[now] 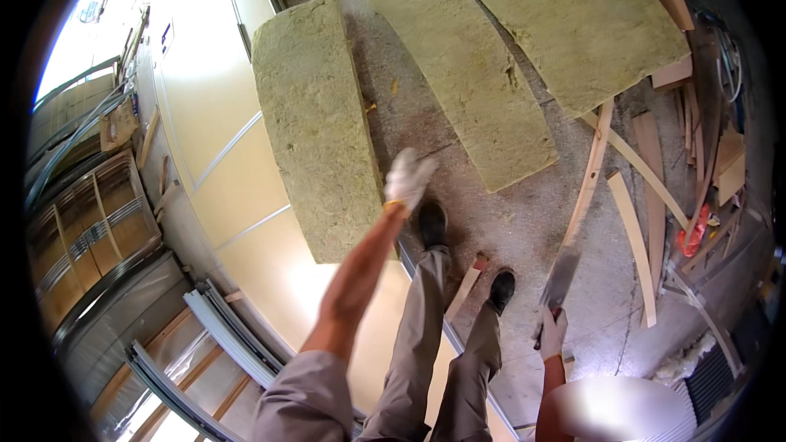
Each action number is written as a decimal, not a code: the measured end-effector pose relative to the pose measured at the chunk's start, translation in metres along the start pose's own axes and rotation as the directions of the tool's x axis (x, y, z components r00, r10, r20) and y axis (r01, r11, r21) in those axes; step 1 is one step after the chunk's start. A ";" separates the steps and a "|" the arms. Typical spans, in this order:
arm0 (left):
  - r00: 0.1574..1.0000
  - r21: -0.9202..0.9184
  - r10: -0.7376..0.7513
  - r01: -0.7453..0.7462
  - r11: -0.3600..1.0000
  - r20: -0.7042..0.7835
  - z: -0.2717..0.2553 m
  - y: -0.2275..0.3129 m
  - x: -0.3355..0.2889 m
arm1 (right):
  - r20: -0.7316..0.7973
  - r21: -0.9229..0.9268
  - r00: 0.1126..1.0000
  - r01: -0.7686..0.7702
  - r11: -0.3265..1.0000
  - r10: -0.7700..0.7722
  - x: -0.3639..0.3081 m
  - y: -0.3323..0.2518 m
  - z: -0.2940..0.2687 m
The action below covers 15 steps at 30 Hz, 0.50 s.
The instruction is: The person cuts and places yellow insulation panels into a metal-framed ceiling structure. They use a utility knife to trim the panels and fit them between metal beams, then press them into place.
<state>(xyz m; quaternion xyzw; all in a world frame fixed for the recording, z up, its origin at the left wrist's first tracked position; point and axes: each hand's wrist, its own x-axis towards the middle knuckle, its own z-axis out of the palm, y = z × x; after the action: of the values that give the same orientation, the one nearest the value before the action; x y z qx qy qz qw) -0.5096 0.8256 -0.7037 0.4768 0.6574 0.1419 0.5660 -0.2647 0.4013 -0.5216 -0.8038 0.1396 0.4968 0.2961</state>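
Note:
My left hand [408, 178], in a white glove, reaches forward with its fingers apart and holds nothing. It is slightly blurred, just right of the long edge of a thick yellow-green insulation slab [315, 131]; I cannot tell if it touches. That slab lies on a cream panel [209, 90]. My right hand [553, 334], also gloved, is low at the right, closed around the dark handle of a handsaw [561, 277]. The saw's blade points forward, in line with a long wooden strip [591, 168]. The fingers' far side is hidden.
Two more insulation slabs, a narrow one [483, 106] and a wide one [581, 24], lie on the concrete floor ahead. Wood offcuts [634, 241] and a red plastic bag [694, 231] are at the right. A short wood block [466, 286] lies between my feet. Metal profiles [233, 344] are at the left.

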 end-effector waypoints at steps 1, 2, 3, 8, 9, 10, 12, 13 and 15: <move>0.996 0.049 -0.091 0.092 0.995 -0.006 0.039 -0.020 0.011 | -0.008 -0.003 1.000 -0.009 1.000 0.009 0.002 0.018 -0.011; 0.984 0.095 -0.179 0.178 0.979 -0.003 0.071 -0.032 0.022 | -0.028 -0.014 0.999 -0.020 1.000 0.019 0.005 0.038 -0.023; 0.957 -0.008 -0.290 0.290 0.957 0.019 0.096 -0.031 0.032 | -0.059 -0.018 0.998 -0.031 0.999 0.030 0.005 0.055 -0.036; 0.857 -0.297 -0.513 0.477 0.827 -0.052 0.184 -0.061 0.068 | -0.151 0.079 0.961 -0.221 0.972 0.230 -0.010 0.067 -0.061; 0.834 -0.339 -0.541 0.481 0.809 -0.109 0.190 -0.064 0.078 | -0.157 0.094 0.957 -0.230 0.969 0.243 -0.013 0.076 -0.065; 0.805 -0.384 -0.569 0.478 0.790 -0.168 0.195 -0.065 0.089 | -0.160 0.106 0.954 -0.238 0.965 0.253 -0.018 0.086 -0.070; 0.808 -0.483 -0.586 0.489 0.726 -0.062 0.208 -0.059 0.102 | -0.171 0.146 0.947 -0.250 0.957 0.273 -0.016 0.129 -0.081; 0.825 -0.522 -0.556 0.520 0.676 0.102 0.213 -0.047 0.106 | -0.180 0.164 0.942 -0.256 0.953 0.284 -0.020 0.136 -0.082; 0.817 -0.634 -0.493 0.557 0.536 0.300 0.234 -0.008 0.097 | -0.204 0.212 0.922 -0.286 0.935 0.328 -0.034 0.138 -0.085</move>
<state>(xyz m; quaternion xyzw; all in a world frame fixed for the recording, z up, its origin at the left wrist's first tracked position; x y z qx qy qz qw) -0.2982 0.8149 -0.8434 0.0130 0.6408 0.1821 0.7457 -0.2908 0.2382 -0.5102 -0.7952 0.3424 0.4235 0.2665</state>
